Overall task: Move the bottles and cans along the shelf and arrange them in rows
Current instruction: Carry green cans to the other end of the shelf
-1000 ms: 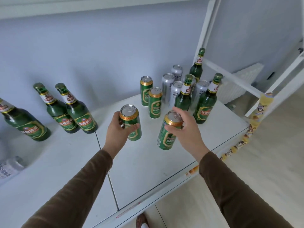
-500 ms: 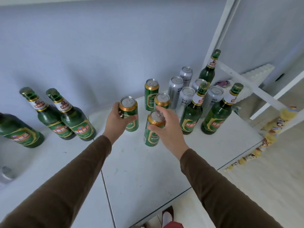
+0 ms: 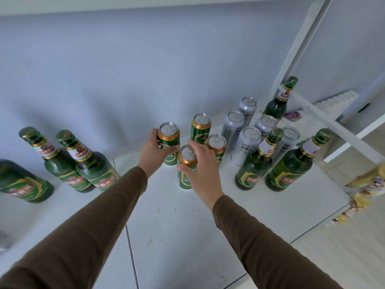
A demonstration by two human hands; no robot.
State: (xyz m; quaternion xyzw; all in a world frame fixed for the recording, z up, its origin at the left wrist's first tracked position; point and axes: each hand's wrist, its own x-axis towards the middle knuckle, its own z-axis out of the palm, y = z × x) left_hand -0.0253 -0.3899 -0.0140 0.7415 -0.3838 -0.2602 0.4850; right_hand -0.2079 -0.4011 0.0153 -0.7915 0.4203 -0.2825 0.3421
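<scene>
While each hand closes on a green can at frame centre, left hand on rear can, right hand on front can, risk: knocking neighbouring green cans over.

- We take this for a shop or stockroom, though a home storage corner cannot be ruled out.
- We see a white metal shelf on an open frame with a slanted white brace, set against a bare pale wall.
- We see the stock in multiples of one kind: green bottles, green cans and silver cans, as goods on display would stand.
- We see a strip of small yellow packets hanging at the shelf's right end, over a light floor.
</scene>
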